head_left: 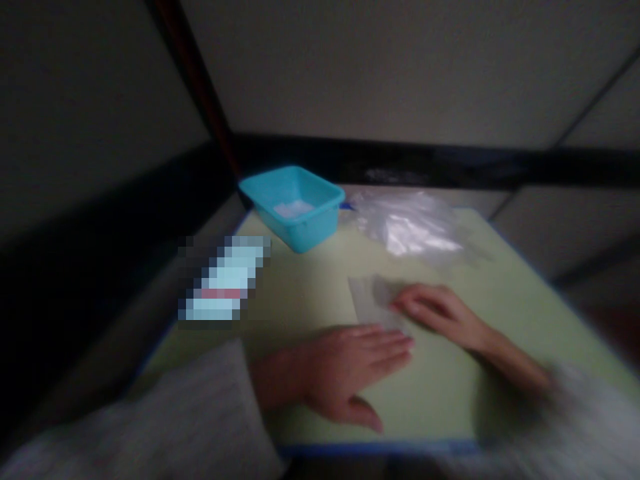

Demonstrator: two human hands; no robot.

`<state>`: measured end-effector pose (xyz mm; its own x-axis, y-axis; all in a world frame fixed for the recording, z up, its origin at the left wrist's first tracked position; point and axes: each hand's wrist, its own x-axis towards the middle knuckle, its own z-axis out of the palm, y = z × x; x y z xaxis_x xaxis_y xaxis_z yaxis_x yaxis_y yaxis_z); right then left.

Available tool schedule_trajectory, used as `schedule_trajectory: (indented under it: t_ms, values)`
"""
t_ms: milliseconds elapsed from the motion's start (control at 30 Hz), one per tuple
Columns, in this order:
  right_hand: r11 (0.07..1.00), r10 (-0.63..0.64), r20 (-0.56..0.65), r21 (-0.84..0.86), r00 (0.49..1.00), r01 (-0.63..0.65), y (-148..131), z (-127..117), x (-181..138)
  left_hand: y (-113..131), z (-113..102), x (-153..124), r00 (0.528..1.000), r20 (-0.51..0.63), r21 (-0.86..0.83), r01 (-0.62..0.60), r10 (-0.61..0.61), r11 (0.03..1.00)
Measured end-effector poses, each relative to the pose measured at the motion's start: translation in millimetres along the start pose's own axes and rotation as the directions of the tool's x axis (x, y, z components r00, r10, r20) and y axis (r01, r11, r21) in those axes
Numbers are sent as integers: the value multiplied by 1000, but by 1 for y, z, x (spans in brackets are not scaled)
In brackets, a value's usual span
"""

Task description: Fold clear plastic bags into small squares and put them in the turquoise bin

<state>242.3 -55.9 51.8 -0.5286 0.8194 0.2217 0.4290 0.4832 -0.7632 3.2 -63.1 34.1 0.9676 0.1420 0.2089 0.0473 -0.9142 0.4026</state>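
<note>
A small translucent plastic bag (371, 303) lies flat on the pale green table. My left hand (350, 370) rests palm down along its near edge, fingers stretched out and thumb apart. From the right, my right hand (435, 310) reaches in with its fingers curled and thumb and index fingertips together at the bag's right edge. The exact grip there is blurred.
A turquoise plastic basket (315, 227) with something whitish inside stands at the back left. Beside it lies a heap of shiny clear plastic (410, 227). A pixelated phone-like screen (225, 280) sits on the left. Blue edging borders the table (510, 293); walls stand behind.
</note>
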Motion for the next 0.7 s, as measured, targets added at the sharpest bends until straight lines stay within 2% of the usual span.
schedule_trajectory:
  t_ms: [67, 167, 233, 467, 700]
  values:
    - [991, -134, 148, 4, 980, 135, -7, 4, 0, -2, 2, 0, 1000, -4, -6, -12, 12, 1000]
    - [952, -291, 403, 32, 868, 304, -11, 16, 3, -6, 8, 2, 1000, -12, -32, -20, 20, 999]
    - [924, -334, 478, -3, 813, 381, -8, 23, 5, -8, 11, 4, 999, -19, -43, -41, 41, 998]
    - [892, -239, 539, -208, 808, 402, 12, 26, 17, -8, 7, 5, 999, -1, -18, -50, 50, 999]
    - [850, -195, 514, -337, 835, 405, 26, 23, 38, -5, 7, 1, 997, 63, 26, -36, 34, 999]
